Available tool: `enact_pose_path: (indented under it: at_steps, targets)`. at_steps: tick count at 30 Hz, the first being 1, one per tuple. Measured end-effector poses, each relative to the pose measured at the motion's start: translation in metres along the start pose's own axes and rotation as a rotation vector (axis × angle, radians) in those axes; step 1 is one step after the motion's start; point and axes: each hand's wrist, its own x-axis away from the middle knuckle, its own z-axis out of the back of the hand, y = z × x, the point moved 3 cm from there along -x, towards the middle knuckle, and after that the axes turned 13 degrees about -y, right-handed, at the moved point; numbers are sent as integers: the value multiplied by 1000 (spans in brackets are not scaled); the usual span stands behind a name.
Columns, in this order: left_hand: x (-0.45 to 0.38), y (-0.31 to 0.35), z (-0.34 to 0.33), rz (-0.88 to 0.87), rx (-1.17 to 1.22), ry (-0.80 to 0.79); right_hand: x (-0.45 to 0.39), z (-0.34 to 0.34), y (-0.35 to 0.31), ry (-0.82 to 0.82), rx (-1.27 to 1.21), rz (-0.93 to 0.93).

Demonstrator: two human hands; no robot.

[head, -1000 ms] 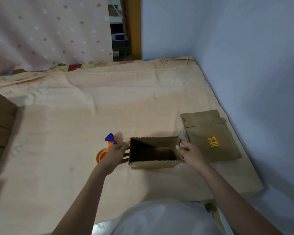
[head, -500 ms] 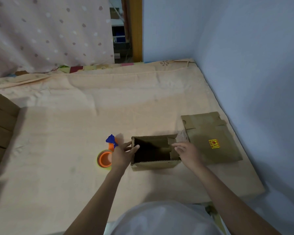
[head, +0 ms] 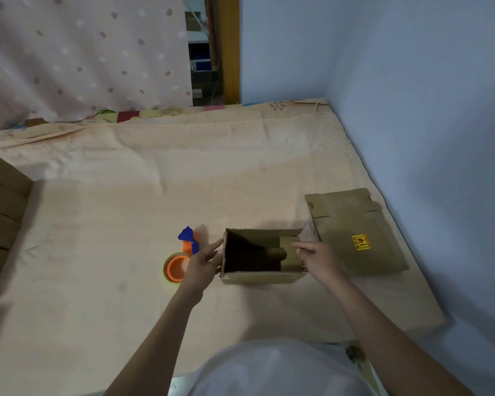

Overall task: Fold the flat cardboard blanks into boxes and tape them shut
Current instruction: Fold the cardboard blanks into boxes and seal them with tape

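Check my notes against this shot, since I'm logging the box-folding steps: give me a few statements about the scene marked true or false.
1. The open box stands between the two hands. True.
2. The tape dispenser lies right of the box. False: it lies left of it, behind the left hand.
3. The right hand presses a side flap inward. True.
4. The box top is taped shut. False: it is open, its inside dark.
5. A flat cardboard blank with a yellow label lies right of the box. True.
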Motion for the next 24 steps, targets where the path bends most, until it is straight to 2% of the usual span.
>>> enact_pose_path:
  at_steps: [6,10,13,17,20,24]
  targets:
    - [-9,-3,-9,49,-105,108,0,-4,-5,-33,25,26]
    - [-12,-3,-8,62,-81,158,-3,-3,-7,-42,68,16]
    - [-11,-3,-7,75,-97,170,-6,2,-10,3,67,-58]
    - [-13,-6,-4,77,-115,164,-15,10,-19,-41,-218,-273]
    - [-16,-5,-2,122,-162,140,-18,9,-29,-82,-182,-330]
    - [-14,10,-4,233,-4,146,-29,3,-26,-136,-111,-353]
